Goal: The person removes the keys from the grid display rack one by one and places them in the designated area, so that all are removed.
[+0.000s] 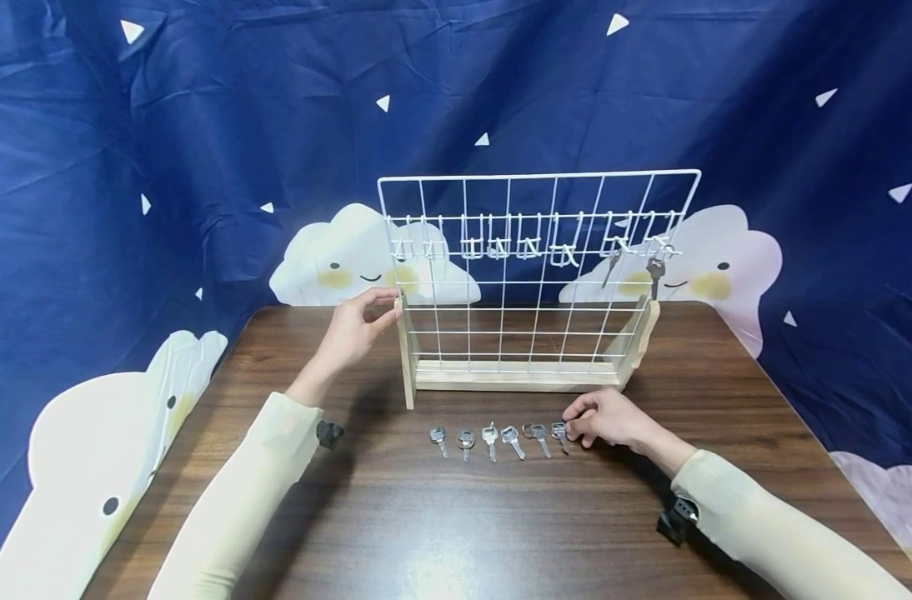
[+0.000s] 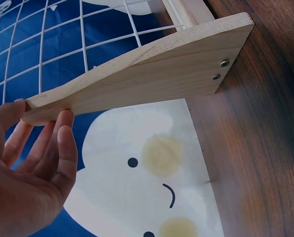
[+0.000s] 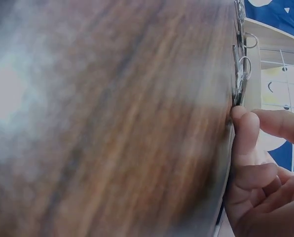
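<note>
A white wire grid rack [image 1: 508, 283] with wooden side panels stands on the table. My left hand [image 1: 358, 329] holds the top of its left side panel [image 2: 137, 74], thumb on one face and fingers on the other. Several silver keys with rings lie in a row in front of the rack. At the right end of that row, my right hand [image 1: 609, 418] has its thumb and forefinger on the ring end of the last key [image 1: 559, 433]. In the right wrist view the fingertips partly hide that key [image 3: 238, 86].
White hooks [image 1: 528, 247] line the grid's upper part. Two keys hang at its right, one key [image 1: 656, 275] on the last hook and another key [image 1: 612, 265] beside it. A wooden bar [image 1: 516, 379] joins the side panels. Behind the table [image 1: 456, 517] hangs a blue cloth [image 1: 276, 108].
</note>
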`<state>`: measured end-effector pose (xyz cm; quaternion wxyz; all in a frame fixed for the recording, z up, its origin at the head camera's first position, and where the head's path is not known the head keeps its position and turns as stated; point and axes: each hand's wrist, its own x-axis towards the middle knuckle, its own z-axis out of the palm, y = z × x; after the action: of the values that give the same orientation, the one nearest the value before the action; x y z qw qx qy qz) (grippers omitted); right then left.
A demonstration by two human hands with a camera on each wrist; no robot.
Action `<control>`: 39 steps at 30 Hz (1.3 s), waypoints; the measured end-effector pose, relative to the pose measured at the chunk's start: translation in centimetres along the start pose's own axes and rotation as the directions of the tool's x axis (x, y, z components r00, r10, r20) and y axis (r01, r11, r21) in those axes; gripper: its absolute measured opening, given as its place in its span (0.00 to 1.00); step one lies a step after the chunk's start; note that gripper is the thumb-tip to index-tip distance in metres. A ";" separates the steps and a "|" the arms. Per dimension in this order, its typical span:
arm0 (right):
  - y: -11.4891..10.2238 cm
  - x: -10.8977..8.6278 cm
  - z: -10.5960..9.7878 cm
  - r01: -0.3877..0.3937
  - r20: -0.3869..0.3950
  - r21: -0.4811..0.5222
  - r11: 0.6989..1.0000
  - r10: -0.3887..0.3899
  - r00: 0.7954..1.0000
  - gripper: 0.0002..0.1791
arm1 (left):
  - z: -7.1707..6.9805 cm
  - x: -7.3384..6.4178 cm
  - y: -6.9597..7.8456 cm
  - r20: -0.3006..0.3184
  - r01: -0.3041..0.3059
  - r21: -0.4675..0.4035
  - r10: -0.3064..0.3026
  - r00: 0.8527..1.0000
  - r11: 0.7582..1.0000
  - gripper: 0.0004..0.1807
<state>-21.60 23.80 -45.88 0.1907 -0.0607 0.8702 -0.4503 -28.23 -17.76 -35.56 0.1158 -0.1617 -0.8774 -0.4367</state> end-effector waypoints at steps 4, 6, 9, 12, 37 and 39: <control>0.1 -0.1 -0.2 0.002 0.002 0.003 1.000 -0.002 1.000 0.13 | 0.0 0.0 0.0 0.002 0.004 -0.003 -0.004 1.000 1.000 0.19; 0.1 -0.1 -0.3 0.000 -0.001 0.011 1.000 0.000 1.000 0.13 | 0.0 0.0 0.0 0.003 0.005 -0.005 -0.005 1.000 1.000 0.19; 0.0 -0.2 -0.5 0.003 -0.008 0.019 1.000 -0.003 1.000 0.14 | 0.0 0.0 0.0 0.003 0.004 -0.004 -0.004 1.000 1.000 0.19; -0.2 -0.3 -0.9 0.004 -0.017 0.032 0.999 -0.003 1.000 0.14 | 0.0 0.0 0.0 0.002 0.003 -0.006 -0.003 1.000 1.000 0.19; -4.1 -2.6 -4.3 0.165 -0.157 0.098 0.981 -0.149 0.976 0.18 | 0.0 0.0 0.0 -0.002 -0.006 -0.017 0.006 1.000 1.000 0.19; -4.3 -2.7 -4.5 0.178 -0.167 0.096 0.979 -0.161 0.973 0.15 | 0.0 0.0 0.0 -0.001 -0.006 -0.019 0.006 1.000 1.000 0.19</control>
<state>-21.13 25.43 -39.33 0.0850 -0.0884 0.8480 -0.5156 -28.20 -17.76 -35.59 0.1162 -0.1651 -0.8726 -0.4448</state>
